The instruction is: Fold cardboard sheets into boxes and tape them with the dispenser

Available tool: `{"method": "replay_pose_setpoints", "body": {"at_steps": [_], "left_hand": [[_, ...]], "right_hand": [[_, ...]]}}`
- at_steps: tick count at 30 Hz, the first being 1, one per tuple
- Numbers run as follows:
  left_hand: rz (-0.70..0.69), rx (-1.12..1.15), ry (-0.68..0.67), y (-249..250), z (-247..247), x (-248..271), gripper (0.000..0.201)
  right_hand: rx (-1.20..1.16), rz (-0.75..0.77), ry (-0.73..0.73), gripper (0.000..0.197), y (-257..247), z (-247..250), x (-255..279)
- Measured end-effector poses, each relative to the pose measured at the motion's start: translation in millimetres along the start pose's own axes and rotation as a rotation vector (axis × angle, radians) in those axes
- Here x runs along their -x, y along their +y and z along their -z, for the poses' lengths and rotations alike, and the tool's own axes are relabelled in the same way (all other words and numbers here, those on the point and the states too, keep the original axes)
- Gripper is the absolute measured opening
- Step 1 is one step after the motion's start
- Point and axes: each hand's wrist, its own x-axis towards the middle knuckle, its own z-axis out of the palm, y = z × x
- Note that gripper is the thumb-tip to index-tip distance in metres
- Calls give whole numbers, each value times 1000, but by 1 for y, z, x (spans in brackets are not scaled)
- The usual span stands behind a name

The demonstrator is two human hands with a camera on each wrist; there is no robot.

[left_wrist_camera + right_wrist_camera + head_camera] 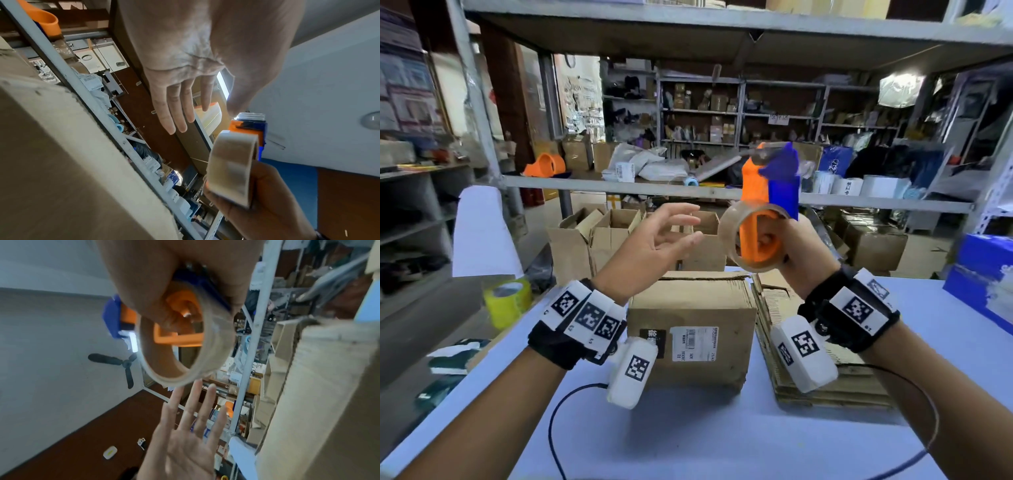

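My right hand (796,248) grips an orange and blue tape dispenser (770,192) with a clear tape roll (736,236) on it, held up in the air above the table. The roll (180,344) fills the right wrist view; in the left wrist view the roll (232,168) sits below my left fingers. My left hand (654,240) is raised just left of the roll, palm up, fingers straight and spread, holding nothing. A folded brown cardboard box (691,329) with a white label stands on the table below both hands. A stack of flat cardboard sheets (825,370) lies right of it.
A yellow tape roll (507,301) sits at the table's left edge. A blue and white carton (983,284) stands at the right. Open boxes (616,236) stand behind the table. A second orange dispenser (544,166) lies on the shelf (654,186) beyond.
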Motion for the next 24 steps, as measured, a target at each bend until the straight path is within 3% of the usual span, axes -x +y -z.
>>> {"method": "replay_pose_setpoints", "body": {"at_steps": [4,7,11,12,15,20,24], "left_hand": [[35,54,-24,10,8,-5,38],[87,-167,-178,15,3,-8,53],[30,-115,-206,9,-12,-6,32],[17,-67,-190,7,-13,-6,28],[-6,-7,-207,1,-14,-2,33],[54,52,-238,-1,0,2,48],[156,274,-124,9,33,-3,31]], "right_hand": [[221,-21,-108,35,-13,6,2],[297,-89,-157,22,-18,1,4],[308,-82,-292,11,-21,-6,9],[308,-73,-309,16,-20,-4,10],[358,-45,-370,53,-18,4,9],[378,7,-485,64,-24,9,12],[430,34,-509,65,-29,18,11]]}}
